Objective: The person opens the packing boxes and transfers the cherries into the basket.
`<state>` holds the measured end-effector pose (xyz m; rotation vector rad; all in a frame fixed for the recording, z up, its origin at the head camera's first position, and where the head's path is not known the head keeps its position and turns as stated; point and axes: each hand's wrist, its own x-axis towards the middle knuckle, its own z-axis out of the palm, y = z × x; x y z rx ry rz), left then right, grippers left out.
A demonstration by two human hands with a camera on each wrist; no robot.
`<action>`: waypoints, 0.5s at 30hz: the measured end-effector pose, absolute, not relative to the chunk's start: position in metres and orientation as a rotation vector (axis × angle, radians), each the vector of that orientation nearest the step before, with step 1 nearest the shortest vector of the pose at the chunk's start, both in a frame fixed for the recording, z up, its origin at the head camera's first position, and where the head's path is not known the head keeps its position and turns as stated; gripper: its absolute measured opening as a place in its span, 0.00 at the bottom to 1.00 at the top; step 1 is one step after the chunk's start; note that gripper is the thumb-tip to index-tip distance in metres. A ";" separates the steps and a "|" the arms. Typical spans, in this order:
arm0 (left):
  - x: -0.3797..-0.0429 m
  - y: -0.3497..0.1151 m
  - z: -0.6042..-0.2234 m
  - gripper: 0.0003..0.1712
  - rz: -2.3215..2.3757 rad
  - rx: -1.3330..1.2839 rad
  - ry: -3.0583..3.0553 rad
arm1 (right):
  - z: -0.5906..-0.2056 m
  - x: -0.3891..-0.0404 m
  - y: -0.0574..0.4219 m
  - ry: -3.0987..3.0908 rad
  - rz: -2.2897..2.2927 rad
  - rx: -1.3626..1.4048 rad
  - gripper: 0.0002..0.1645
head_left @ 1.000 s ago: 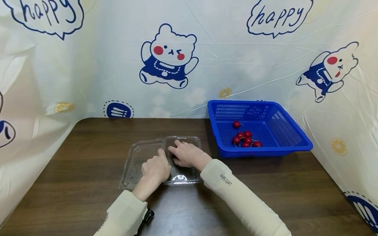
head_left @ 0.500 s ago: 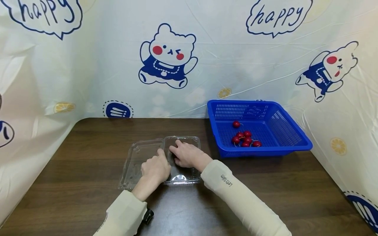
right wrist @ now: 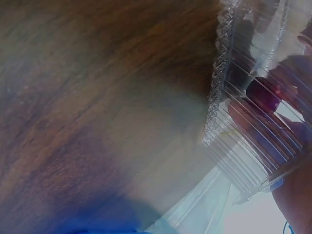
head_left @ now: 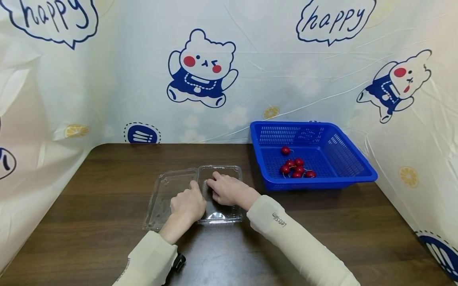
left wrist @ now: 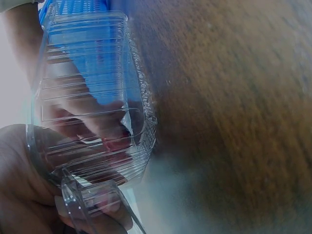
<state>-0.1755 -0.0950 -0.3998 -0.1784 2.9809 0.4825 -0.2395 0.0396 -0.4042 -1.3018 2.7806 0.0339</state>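
Note:
A clear plastic clamshell box (head_left: 220, 218) lies on the table with its lid (head_left: 161, 198) folded out to the left. At the seam between lid and base, my left hand (head_left: 188, 202) grips the box; its curled fingers show through the plastic in the left wrist view. My right hand (head_left: 229, 190) reaches down into the base. Through the ribbed wall, the right wrist view shows a dark red cherry (right wrist: 263, 94) between the fingers and thumb of that hand. From above, the hand hides this cherry.
Right of the box stands a blue perforated basket (head_left: 322, 184), holding several red cherries (head_left: 297, 169) on its floor. The brown wooden table (head_left: 89, 230) runs back to a printed curtain (head_left: 143, 79), which also hangs along both sides.
My right hand has shifted slightly to the right and toward me inside the box base. The left hand, box and basket keep their places.

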 end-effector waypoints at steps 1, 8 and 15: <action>-0.176 -0.095 -0.400 0.17 0.484 -0.179 2.982 | -0.404 -0.239 0.040 2.784 0.027 -1.304 0.15; -0.175 -0.096 -0.400 0.17 0.486 -0.181 2.986 | -0.402 -0.238 0.043 2.794 0.002 -1.345 0.12; -0.175 -0.096 -0.400 0.16 0.490 -0.170 2.992 | -0.399 -0.239 0.049 2.834 -0.013 -1.397 0.11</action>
